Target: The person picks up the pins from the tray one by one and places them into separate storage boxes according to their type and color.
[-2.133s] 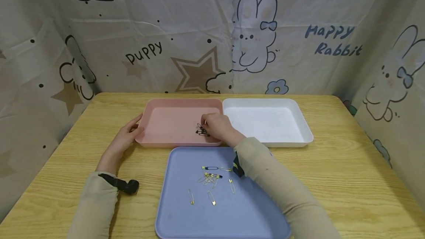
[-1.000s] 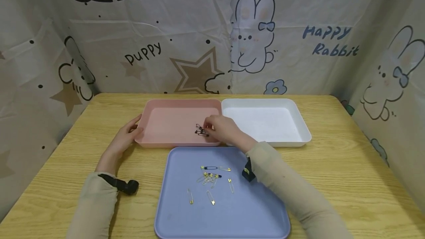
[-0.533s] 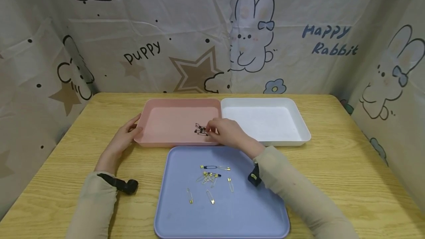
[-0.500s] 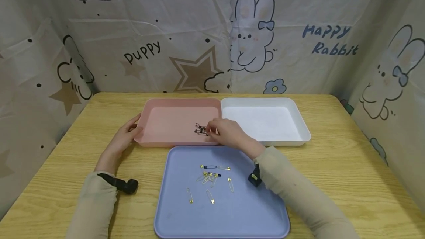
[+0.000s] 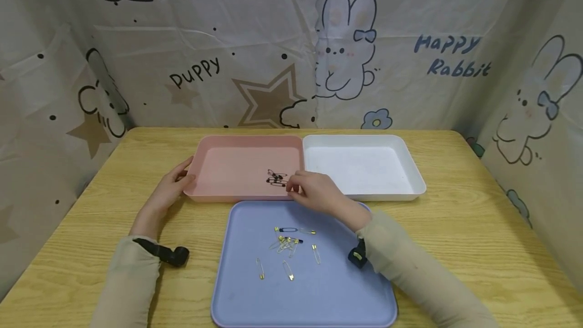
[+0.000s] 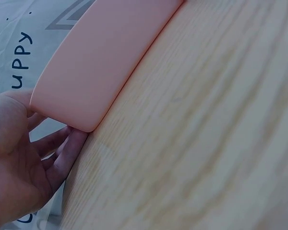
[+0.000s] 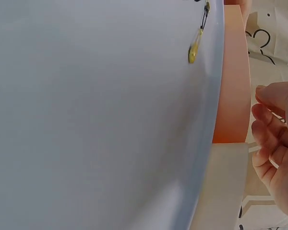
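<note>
Several black safety pins (image 5: pixel 276 178) lie in a loose heap near the right end of the pink tray (image 5: pixel 237 163). My left hand (image 5: pixel 172 184) holds that tray by its left end; in the left wrist view the thumb is at the rim and the fingers are at the lower corner. Just right of the black pins, my right hand (image 5: pixel 319 194) hovers over the tray's front right corner. Its fingers are loosely bent, and the right wrist view shows nothing between them. On the blue tray (image 5: pixel 300 302) lie several gold-headed safety pins (image 5: pixel 289 243), with some black ones among them.
Beside the pink tray, its left side against it, stands a white tray (image 5: pixel 364 163). The blue tray sits in front of both on the wooden table (image 5: pixel 478 247). A printed cloth (image 5: pixel 268 39) hangs around the back and sides.
My right hand has drawn back to the right and toward me, away from the black pins, its fingers loosening. The left hand stays at the pink tray.
</note>
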A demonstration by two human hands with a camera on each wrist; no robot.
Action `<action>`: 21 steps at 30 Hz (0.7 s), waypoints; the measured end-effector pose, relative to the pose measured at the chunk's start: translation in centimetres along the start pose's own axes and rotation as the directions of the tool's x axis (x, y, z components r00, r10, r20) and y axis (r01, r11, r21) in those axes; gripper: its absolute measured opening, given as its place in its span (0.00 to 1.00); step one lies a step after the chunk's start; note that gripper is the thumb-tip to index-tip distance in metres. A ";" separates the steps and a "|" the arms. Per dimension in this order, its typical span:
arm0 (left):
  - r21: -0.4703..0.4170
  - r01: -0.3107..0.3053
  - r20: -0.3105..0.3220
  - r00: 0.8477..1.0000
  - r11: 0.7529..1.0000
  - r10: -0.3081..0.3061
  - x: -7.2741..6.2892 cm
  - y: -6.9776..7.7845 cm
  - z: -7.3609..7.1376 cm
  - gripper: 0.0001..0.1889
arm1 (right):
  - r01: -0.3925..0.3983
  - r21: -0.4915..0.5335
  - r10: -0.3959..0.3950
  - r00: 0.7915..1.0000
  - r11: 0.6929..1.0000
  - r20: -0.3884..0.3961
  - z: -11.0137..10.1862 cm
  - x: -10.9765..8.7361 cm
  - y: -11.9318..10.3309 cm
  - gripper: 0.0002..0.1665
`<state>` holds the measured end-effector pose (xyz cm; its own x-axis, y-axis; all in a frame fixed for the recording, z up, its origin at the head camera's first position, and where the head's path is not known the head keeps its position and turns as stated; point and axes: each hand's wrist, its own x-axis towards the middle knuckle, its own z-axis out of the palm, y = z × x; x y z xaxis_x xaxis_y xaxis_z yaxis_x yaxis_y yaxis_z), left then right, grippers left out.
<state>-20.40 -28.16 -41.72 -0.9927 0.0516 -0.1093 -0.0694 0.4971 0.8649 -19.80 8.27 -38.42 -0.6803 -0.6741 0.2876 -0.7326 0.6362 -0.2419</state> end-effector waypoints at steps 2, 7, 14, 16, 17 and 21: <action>0.006 0.000 -0.004 1.000 1.000 0.000 0.0 0.0 0.0 0.30 | 0.005 -0.004 -0.005 1.000 1.000 -0.014 -0.1 -0.3 0.0 0.02; -0.002 0.001 0.000 1.000 1.000 -0.001 0.0 -0.1 0.0 0.30 | 0.010 0.004 -0.010 1.000 1.000 0.017 -0.1 -0.9 -0.2 0.02; -0.010 -0.006 -0.003 1.000 1.000 0.006 0.0 0.0 0.0 0.30 | 0.030 0.018 -0.031 0.998 0.999 0.058 -0.1 -1.7 -0.4 0.03; -0.009 -0.005 -0.002 1.000 1.000 0.005 0.1 -0.1 0.0 0.30 | 0.038 0.013 -0.039 0.997 0.999 0.067 -0.1 -1.8 -0.5 0.03; -0.009 -0.003 -0.001 1.000 1.000 0.003 0.1 -0.1 0.0 0.30 | 0.042 0.010 -0.043 0.996 0.999 0.073 0.0 -1.9 -0.5 0.02; -0.008 0.002 0.002 1.000 1.000 -0.002 0.2 -0.2 -0.1 0.30 | 0.057 0.014 -0.058 0.993 0.998 0.102 0.0 -2.2 -0.6 0.03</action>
<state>-20.59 -28.32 -41.89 -0.9923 0.0523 -0.1122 -0.0724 0.4900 0.8687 -17.86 9.36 -38.88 -0.6348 -0.7448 0.2055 -0.7706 0.5913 -0.2376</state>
